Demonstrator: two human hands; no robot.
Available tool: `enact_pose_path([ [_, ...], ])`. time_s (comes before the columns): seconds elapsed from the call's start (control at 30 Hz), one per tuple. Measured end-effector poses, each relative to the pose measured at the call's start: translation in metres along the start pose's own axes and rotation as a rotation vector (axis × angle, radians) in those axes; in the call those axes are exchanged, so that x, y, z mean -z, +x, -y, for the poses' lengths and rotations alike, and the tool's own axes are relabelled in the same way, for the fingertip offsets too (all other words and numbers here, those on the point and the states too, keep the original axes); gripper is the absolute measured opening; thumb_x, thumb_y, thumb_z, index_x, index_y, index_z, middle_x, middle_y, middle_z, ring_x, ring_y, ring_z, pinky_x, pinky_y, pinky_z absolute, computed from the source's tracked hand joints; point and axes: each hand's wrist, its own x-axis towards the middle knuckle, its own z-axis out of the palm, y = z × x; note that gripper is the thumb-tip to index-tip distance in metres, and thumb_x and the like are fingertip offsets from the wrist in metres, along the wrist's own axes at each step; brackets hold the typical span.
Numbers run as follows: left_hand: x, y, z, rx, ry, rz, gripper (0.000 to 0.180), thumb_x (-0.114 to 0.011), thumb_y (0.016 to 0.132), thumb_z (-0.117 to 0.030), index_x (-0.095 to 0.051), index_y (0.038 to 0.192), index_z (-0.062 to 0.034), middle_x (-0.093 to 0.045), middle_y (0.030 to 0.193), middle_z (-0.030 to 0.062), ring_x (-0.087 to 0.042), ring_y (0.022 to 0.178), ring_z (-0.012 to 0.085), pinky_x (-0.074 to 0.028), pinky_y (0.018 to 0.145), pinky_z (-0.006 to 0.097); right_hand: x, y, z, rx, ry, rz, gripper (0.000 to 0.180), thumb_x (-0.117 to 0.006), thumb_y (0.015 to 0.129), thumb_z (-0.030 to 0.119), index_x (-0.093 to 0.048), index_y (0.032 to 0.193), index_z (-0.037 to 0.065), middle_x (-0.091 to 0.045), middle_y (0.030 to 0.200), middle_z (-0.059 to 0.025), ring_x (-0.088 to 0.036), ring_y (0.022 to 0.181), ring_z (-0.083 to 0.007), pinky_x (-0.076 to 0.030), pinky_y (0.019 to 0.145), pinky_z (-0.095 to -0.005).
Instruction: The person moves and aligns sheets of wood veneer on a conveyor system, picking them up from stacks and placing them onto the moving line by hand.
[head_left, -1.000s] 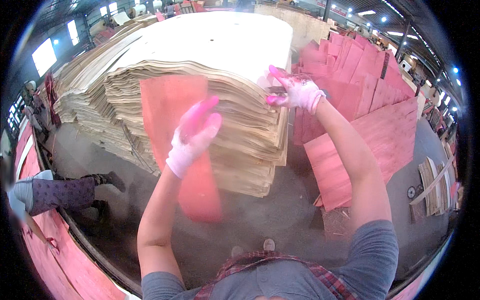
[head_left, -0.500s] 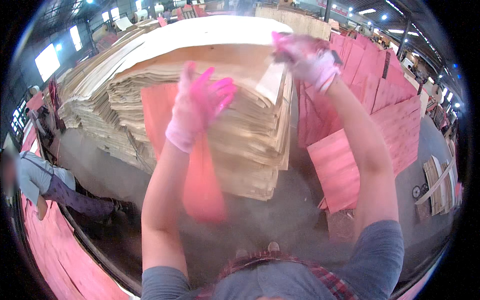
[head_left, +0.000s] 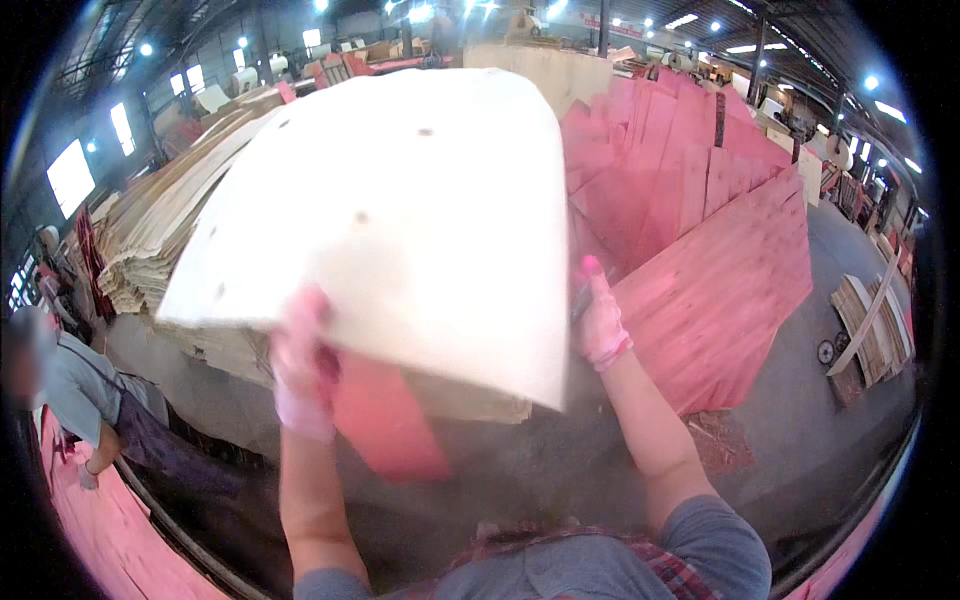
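While the pale veneer sheet (head_left: 400, 210) was raised off the stack of veneer (head_left: 160, 240) at centre-left, bowing toward the near side, both gloved hands gripped its near edge: left hand (head_left: 300, 370) closed on the near-left edge, right hand (head_left: 598, 320) on the right edge. Judged mid-lift; the next move likely called for carrying it level toward the pink-stained sheets (head_left: 720, 260) at right without cracking it.
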Motion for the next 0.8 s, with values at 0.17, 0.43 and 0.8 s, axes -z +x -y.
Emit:
enact_pose_path([
  [0.17,0.048,-0.147,0.036,0.093,0.257,-0.070,0.045,-0.054,0.085,-0.029,-0.047,0.121,-0.0036,-0.054,0.110,0.0082,-0.053,0.099,0.0203,-0.044,0.082,0.033,0.007,-0.023,0.037,-0.214,0.359,0.356,0.051,-0.056,0.085,0.041,-0.052,0.117,0.002,-0.058,0.106,-0.0092,-0.056,0.091,-0.0184,-0.046,0.082,-0.0309],
  [0.43,0.027,-0.165,0.053,-0.654,0.892,-0.085,0.047,-0.043,0.093,-0.028,-0.039,0.126,0.0051,-0.052,0.117,0.0161,-0.053,0.106,0.0256,-0.041,0.092,0.034,0.089,-0.028,0.120,0.121,-0.145,0.322,0.023,-0.064,0.083,0.024,-0.060,0.086,0.003,-0.059,0.076,-0.0011,-0.056,0.063,-0.0092,-0.046,0.054,-0.0233],
  [0.8,-0.204,-0.319,0.188,-1.229,0.825,0.438,0.057,-0.057,0.087,-0.022,-0.032,0.133,0.0006,-0.035,0.135,0.0231,-0.037,0.124,0.0374,-0.031,0.101,0.049,0.340,-0.273,0.403,0.659,-0.263,0.223,0.028,-0.061,0.079,0.009,-0.057,0.104,-0.004,-0.062,0.088,-0.0081,-0.061,0.078,-0.0153,-0.049,0.070,-0.0273],
])
